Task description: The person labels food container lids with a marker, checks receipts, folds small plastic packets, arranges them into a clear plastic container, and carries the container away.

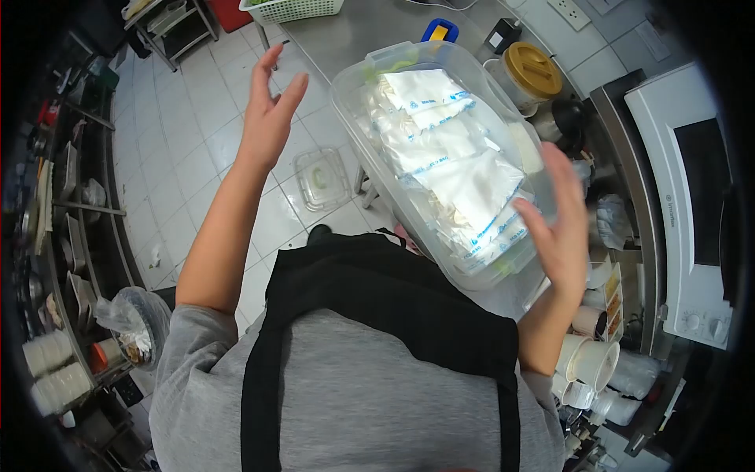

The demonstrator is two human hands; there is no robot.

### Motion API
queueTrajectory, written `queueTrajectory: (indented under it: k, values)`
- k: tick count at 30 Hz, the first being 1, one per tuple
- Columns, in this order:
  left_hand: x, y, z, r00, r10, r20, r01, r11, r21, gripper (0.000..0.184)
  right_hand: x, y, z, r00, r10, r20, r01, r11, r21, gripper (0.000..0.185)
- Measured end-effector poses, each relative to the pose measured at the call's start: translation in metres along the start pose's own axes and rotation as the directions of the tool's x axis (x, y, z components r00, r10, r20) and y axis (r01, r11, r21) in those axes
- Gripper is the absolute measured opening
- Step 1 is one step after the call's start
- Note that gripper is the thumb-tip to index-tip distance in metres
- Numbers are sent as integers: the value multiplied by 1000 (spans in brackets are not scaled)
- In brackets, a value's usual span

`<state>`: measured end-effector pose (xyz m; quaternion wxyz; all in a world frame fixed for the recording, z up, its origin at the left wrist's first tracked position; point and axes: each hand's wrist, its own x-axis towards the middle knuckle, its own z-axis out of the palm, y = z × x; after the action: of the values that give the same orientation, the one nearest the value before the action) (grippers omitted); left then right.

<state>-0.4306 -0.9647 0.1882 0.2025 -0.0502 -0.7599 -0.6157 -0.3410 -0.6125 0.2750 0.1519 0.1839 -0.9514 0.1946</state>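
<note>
A clear plastic tub (363, 130) stands on the steel counter, filled with several white plastic packets (464, 177) with blue print, lying in an overlapping row. My left hand (272, 110) is raised to the left of the tub, over the floor, with thumb and fingers apart and nothing in it. My right hand (560, 224) is at the tub's right side, near its rim, slightly blurred. Its thumb and fingers are spread, and nothing shows between them. Whether it touches the rim I cannot tell.
A jar with a yellow lid (532, 69) and a blue-and-yellow object (440, 31) are behind the tub. A white microwave (684, 204) stands at right, stacked containers (588, 362) below it. A clear lidded box (322, 179) lies on the tiled floor. Shelving lines the left.
</note>
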Motion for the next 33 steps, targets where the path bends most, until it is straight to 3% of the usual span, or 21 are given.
queueTrajectory:
  k: [1,2,4,6,8,9,10,13,17,18,20,25,29,32,33]
  values:
    - [9,-4,7,993,-108,43,113,984,-139,69,-9,0,-11,994,39,-104,-36,999,25,69]
    - [16,-9,14,960,-266,89,278,942,-186,78,-20,1,-14,965,182,-186,-172,983,68,71]
    - [22,-6,37,905,-380,193,414,891,-186,73,-50,10,-7,829,453,-327,-414,892,184,74]
    - [25,-13,46,854,-405,325,488,840,-235,68,-87,30,10,735,600,-315,-531,799,283,77]
    - [27,-29,51,822,-326,467,507,791,-342,64,-114,25,23,589,807,-47,-680,526,511,74]
    - [26,-30,50,834,-316,451,494,792,-358,62,-126,22,31,566,815,123,-647,346,679,71]
    - [20,-28,47,844,-310,437,483,795,-368,60,-131,18,38,553,779,295,-597,124,793,69]
    - [11,-37,40,863,-273,425,443,813,-378,62,-114,7,60,537,699,472,-484,-202,851,62]
    - [2,-52,39,839,-357,410,516,761,-392,67,-84,14,69,504,710,492,-590,-133,797,61]
    - [-2,-57,40,823,-398,406,550,737,-393,68,-76,16,71,459,701,545,-599,-208,773,58]
    - [-19,-79,25,825,-445,350,558,738,-378,69,-75,19,92,478,664,575,-621,-208,756,58]
    - [-3,-102,-120,838,-512,190,546,784,-295,68,9,-78,152,476,527,704,-743,-187,643,52]
    - [-11,-129,-223,774,-604,191,633,734,-247,59,9,-110,263,466,310,828,-759,-341,555,50]
    - [-36,-179,-248,713,-700,-41,666,693,-276,62,-6,-115,349,480,230,847,-701,-480,528,52]
    - [-55,-202,-240,674,-737,-36,724,670,-165,63,-15,-99,373,447,243,861,-704,-498,507,53]
